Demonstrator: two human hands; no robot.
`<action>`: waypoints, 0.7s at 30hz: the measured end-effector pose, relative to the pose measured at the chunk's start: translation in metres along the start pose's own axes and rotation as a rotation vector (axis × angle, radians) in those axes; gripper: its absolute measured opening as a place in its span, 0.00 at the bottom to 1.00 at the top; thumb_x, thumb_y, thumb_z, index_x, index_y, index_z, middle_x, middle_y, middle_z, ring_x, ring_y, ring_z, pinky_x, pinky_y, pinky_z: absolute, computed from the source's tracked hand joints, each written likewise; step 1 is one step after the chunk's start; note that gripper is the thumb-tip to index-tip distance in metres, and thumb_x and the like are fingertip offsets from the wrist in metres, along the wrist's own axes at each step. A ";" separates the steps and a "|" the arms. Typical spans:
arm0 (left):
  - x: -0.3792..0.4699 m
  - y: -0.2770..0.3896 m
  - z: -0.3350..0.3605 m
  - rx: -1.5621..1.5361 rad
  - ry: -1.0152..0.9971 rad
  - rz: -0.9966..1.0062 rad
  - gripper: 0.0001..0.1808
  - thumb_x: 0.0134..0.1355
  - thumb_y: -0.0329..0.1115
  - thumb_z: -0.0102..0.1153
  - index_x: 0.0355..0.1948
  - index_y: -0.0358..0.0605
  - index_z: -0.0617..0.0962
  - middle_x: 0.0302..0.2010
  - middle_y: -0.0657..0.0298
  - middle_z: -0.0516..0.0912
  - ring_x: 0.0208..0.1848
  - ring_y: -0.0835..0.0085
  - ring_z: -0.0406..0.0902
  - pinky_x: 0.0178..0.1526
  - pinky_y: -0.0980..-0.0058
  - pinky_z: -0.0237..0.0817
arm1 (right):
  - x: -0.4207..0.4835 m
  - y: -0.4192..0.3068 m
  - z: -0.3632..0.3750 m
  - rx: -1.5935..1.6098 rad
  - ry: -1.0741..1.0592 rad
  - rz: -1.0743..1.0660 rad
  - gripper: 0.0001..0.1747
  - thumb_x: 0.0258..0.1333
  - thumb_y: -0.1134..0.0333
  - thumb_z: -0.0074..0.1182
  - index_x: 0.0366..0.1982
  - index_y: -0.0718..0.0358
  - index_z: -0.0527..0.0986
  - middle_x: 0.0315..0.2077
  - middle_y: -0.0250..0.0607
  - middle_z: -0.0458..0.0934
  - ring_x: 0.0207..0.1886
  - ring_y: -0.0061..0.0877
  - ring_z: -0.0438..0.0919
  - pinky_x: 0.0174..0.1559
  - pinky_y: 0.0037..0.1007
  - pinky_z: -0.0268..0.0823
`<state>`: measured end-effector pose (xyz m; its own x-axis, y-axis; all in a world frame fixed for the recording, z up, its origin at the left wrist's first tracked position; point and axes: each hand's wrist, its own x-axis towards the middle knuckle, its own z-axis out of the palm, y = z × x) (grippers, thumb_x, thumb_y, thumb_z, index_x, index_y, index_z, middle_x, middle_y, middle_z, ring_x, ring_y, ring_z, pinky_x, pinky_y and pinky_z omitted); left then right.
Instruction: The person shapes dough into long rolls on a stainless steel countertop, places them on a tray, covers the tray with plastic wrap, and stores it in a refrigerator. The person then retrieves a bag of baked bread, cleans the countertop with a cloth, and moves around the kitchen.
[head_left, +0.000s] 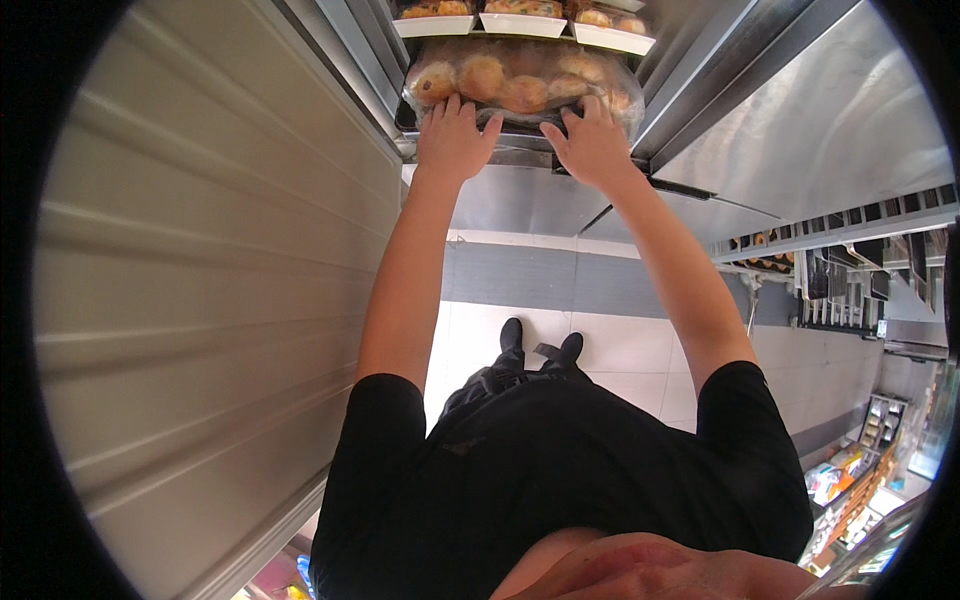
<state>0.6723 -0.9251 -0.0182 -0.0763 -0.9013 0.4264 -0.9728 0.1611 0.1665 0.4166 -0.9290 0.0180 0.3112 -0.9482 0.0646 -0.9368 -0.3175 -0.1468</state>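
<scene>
A clear plastic bag of round bread buns lies on a dark tray inside a metal cabinet. My left hand rests at the left part of the bag's front edge, fingers spread and fingertips on the plastic. On the right side, my right hand touches the bag in the same way, its thumb apart from the fingers. Whether either hand grips the plastic or the tray's rim cannot be told. Behind the bag, several packed baked goods stand in white paper trays.
A ribbed, pale door panel stands along my left side. Steel cabinet fronts are at the right, with a rack of dark trays beyond. Below the cabinet is the tiled floor.
</scene>
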 end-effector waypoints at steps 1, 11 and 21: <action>0.002 0.000 -0.001 0.019 0.056 0.013 0.43 0.79 0.68 0.51 0.66 0.34 0.86 0.66 0.46 0.83 0.73 0.45 0.77 0.79 0.46 0.62 | 0.000 0.001 -0.004 -0.029 -0.010 0.033 0.50 0.82 0.28 0.37 0.76 0.66 0.74 0.75 0.62 0.73 0.79 0.54 0.70 0.79 0.54 0.61; 0.033 -0.010 0.000 0.084 -0.213 -0.072 0.43 0.81 0.65 0.49 0.69 0.31 0.82 0.69 0.36 0.83 0.73 0.39 0.79 0.77 0.46 0.69 | 0.028 0.038 0.016 0.116 0.039 0.006 0.39 0.84 0.38 0.44 0.64 0.69 0.80 0.61 0.60 0.85 0.68 0.54 0.81 0.74 0.55 0.68; 0.003 0.011 -0.014 0.134 0.044 -0.082 0.30 0.82 0.60 0.54 0.46 0.43 0.92 0.55 0.46 0.84 0.64 0.44 0.79 0.67 0.42 0.68 | -0.058 0.022 0.024 0.104 0.679 -0.194 0.21 0.81 0.55 0.57 0.55 0.68 0.83 0.53 0.52 0.88 0.56 0.47 0.86 0.61 0.47 0.76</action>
<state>0.6649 -0.9205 -0.0022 0.0114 -0.8905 0.4549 -0.9961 0.0298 0.0833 0.3820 -0.8813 -0.0125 0.2708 -0.6661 0.6949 -0.8439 -0.5117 -0.1616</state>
